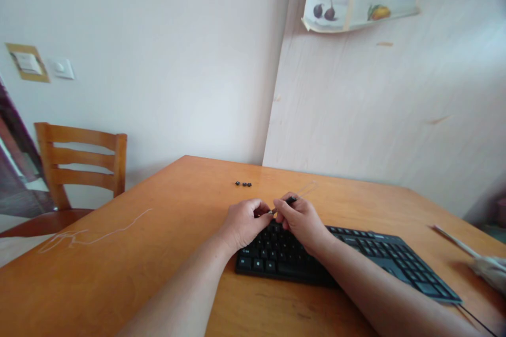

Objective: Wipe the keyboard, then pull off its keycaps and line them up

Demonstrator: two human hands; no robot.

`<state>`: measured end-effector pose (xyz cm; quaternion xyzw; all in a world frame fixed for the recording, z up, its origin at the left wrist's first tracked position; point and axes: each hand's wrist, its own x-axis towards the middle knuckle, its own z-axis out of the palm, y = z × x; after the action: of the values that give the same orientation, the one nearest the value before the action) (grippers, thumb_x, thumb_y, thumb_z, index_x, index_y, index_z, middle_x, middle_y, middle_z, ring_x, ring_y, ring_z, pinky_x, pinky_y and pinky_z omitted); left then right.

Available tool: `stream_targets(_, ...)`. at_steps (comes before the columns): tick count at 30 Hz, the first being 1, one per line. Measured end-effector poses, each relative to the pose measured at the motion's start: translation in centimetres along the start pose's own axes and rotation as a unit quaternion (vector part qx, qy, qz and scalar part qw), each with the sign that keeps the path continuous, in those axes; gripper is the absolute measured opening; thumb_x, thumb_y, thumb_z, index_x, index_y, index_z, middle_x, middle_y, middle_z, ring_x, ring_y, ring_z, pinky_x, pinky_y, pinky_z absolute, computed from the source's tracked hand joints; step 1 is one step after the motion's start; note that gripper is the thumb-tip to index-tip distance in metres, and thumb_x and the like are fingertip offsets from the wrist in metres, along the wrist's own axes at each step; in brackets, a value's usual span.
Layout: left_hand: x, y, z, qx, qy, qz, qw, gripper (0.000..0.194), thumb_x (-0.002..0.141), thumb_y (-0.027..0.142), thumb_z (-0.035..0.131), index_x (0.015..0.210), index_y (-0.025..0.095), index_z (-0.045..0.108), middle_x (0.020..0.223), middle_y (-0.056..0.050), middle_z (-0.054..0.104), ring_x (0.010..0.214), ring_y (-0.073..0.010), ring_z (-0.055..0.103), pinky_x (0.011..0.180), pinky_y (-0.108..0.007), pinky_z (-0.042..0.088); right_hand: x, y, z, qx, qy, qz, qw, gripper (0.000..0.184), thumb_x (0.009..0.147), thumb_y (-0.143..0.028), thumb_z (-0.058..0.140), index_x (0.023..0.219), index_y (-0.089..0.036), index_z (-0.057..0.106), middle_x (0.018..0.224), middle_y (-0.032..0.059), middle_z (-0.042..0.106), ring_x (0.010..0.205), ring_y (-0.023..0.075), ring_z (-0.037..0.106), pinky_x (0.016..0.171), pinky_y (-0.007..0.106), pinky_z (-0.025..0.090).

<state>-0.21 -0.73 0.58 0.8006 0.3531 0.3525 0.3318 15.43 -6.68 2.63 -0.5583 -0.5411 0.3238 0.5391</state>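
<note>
Orange-brown wooden table (166, 284): right hand (302, 221), fingers gripping small black object (291, 200); left hand (245, 224), fingers narrow, contents unclear. Black rectangular keyboard (385, 253) below the fingers, small black pieces (244, 184) beyond.

One desk (118, 284) carries one keyboard (292, 258). Above the keyboard are two hands (243, 224) with one black object (291, 200). Beyond the keyboard lie three small black pieces (244, 184). Left of the keyboard are one string (123, 229), one chair (85, 158) and two wall switches (63, 68).
</note>
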Motion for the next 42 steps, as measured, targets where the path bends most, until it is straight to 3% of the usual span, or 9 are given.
stream_targets(11,0.2,-0.1,0.0,-0.041,-0.017,-0.026,0.999,0.02,0.078,0.036,0.062,0.088,0.019,0.068,0.087,-0.003,0.073,0.082,-0.0183,0.066,0.074,-0.027,0.048,0.0,-0.2,0.0,0.024,-0.006,0.003,1.0,0.029,0.081,-0.046,0.061,0.078,-0.018,0.055,0.06,-0.0009,0.06,0.046,0.0091,0.047,0.043,0.021,0.033)
stream_targets(16,0.2,0.2,-0.2,-0.06,-0.01,-0.034,0.998,0.021,0.078,0.033,0.062,0.09,0.018,0.07,0.09,-0.004,0.073,0.082,-0.0183,0.066,0.076,-0.028,0.048,0.4,0.1,0.0,0.035,0.025,-0.015,0.999,0.035,0.081,-0.047,0.059,0.1,-0.018,0.062,0.076,0.0032,0.067,0.052,0.0117,0.053,0.043,0.022,0.036)
stream_targets(20,0.1,0.8,-0.5,-0.105,-0.001,-0.052,0.993,0.022,0.078,0.032,0.063,0.091,0.016,0.07,0.09,-0.005,0.074,0.084,-0.0192,0.066,0.078,-0.029,0.049,0.5,0.4,-0.5,-0.084,0.013,-0.071,0.994,0.026,0.083,-0.039,0.057,0.097,-0.019,0.066,0.081,0.0038,0.069,0.068,0.0159,0.062,0.06,0.027,0.047)
stream_targets(23,0.1,1.1,-0.6,-0.141,0.006,-0.067,0.988,0.024,0.078,0.034,0.064,0.092,0.015,0.07,0.093,-0.006,0.074,0.087,-0.0198,0.066,0.079,-0.03,0.049,0.3,0.4,-0.8,-0.217,-0.009,-0.134,0.967,0.018,0.082,-0.031,0.057,0.09,-0.02,0.069,0.083,0.0039,0.07,0.079,0.018,0.064,0.075,0.03,0.048)
stream_targets(31,0.1,1.2,-0.7,-0.192,-0.009,-0.086,0.978,0.026,0.077,0.035,0.066,0.093,0.015,0.07,0.091,-0.006,0.073,0.087,-0.0194,0.065,0.078,-0.029,0.048,0.0,-0.2,-1.2,-0.356,-0.027,-0.185,0.915,0.014,0.084,-0.027,0.058,0.092,-0.023,0.068,0.085,0.0037,0.069,0.076,0.0171,0.063,0.071,0.026,0.045)
stream_targets(39,0.0,1.7,-0.9,-0.19,-0.03,-0.087,0.978,0.029,0.079,0.037,0.063,0.095,0.015,0.072,0.091,-0.005,0.074,0.089,-0.02,0.066,0.08,-0.03,0.048,-0.2,-0.9,-1.2,-0.397,-0.038,-0.191,0.897,0.018,0.086,-0.028,0.055,0.095,-0.024,0.07,0.088,0.005,0.07,0.077,0.0181,0.063,0.069,0.026,0.043)
stream_targets(42,0.1,1.2,-0.8,-0.194,-0.009,-0.069,0.979,0.028,0.081,0.038,0.06,0.094,0.016,0.072,0.094,-0.005,0.074,0.093,-0.02,0.066,0.085,-0.03,0.047,0.0,-1.1,-1.4,-0.398,-0.037,-0.188,0.897,0.018,0.085,-0.029,0.055,0.094,-0.023,0.07,0.086,0.0049,0.071,0.075,0.0177,0.062,0.067,0.026,0.042)
